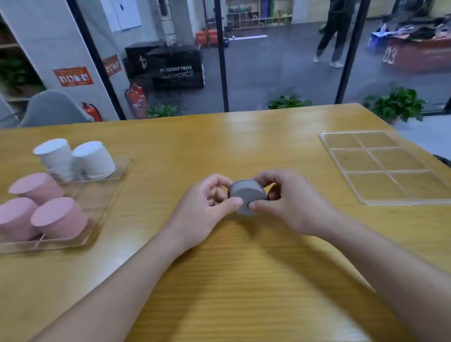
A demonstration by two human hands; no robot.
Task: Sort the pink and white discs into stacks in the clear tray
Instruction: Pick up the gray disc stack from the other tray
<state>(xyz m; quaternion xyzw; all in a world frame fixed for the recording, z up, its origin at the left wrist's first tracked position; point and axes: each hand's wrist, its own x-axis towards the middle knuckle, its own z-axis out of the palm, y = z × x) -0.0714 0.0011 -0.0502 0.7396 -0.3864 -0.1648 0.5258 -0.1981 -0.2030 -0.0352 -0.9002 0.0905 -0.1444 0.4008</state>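
Observation:
A short stack of grey discs (246, 197) sits at the middle of the wooden table, gripped from both sides by my left hand (205, 207) and my right hand (285, 198). At the left, a clear tray (105, 190) holds three tall stacks of pink discs (58, 218) in its near part. Two tall stacks of white discs (93, 160) stand at the tray's far end.
A second clear tray (384, 165) with a grid of compartments lies at the right, near the table's edge. A grey chair (52, 108) stands behind the far left edge. Beyond a glass wall are plants and a person.

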